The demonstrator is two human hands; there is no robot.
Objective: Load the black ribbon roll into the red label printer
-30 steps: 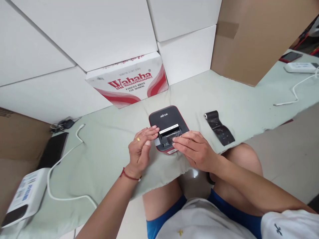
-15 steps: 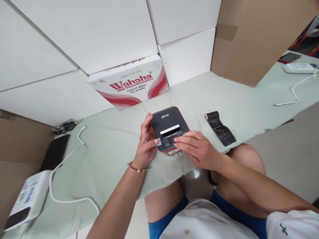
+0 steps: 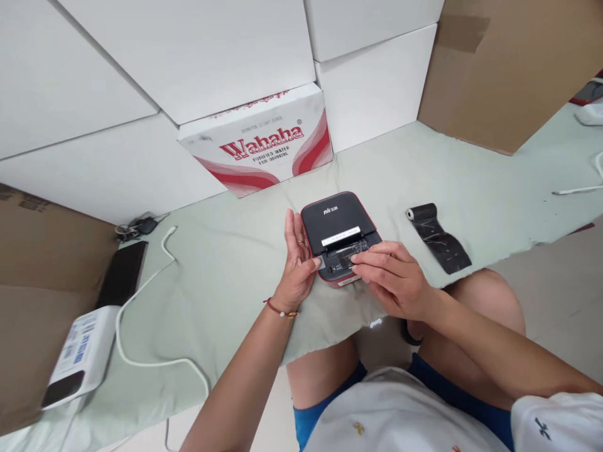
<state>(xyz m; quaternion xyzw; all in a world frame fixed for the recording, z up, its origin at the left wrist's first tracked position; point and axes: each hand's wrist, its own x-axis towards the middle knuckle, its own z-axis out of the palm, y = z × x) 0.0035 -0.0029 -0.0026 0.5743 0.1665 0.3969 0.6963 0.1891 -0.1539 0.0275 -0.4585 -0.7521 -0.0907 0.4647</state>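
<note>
Since one second earlier, the left hand [image 3: 299, 267] is shifted from the upper face to the left side of the black, red-edged plastic device with rounded corners [image 3: 332, 221]; it is extended, not closed. The device is supported on pale green cloth [image 3: 235, 289]. A dark glossy film strip [image 3: 345, 258] is touched by the right hand [image 3: 400, 279]; pinching cannot be confirmed.

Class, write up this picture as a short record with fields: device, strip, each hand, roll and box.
Device: black-and-red device, flat on the pale green cloth
Strip: dark, shiny strip at the slot in its top
Left hand: along the device's left side, thumb at its top edge
Right hand: fingertips at the strip; whether they pinch it is unclear
Roll: black roll, partly unrolled, right of the device
Box: white-and-red Wahaha box, behind the device
</note>
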